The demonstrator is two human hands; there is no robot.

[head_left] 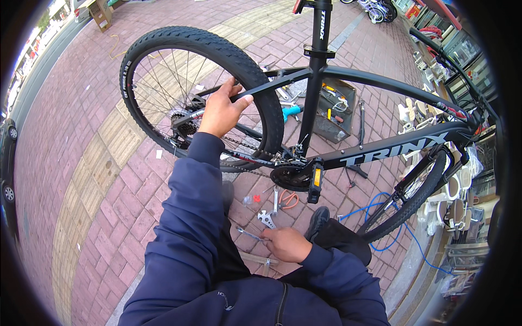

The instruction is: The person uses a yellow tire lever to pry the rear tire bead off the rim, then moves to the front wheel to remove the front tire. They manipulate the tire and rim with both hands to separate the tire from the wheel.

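Observation:
A black mountain bike (380,149) stands sideways before me, its rear wheel (144,48) on the left. My left hand (222,108) is closed around the thin rear frame tube (266,87) running from the seat post down to the hub. Below that wrist are the rear cassette (182,124) and the chain. Low in front of my body, my right hand (289,244) grips a slim silver wrench (246,232), its ring-like end pointing left. The hand covers the wrench's other end. Above it are the pedal (315,182) and crank.
On the brick paving lie a flat multi-hole spanner (266,219), another wrench (275,200) and orange-handled pliers (289,199). Behind the frame sits a grey tool tray (331,127) beside a turquoise-handled tool (292,112). A blue hose (384,249) curls near the front wheel (405,212). White parts line the right side.

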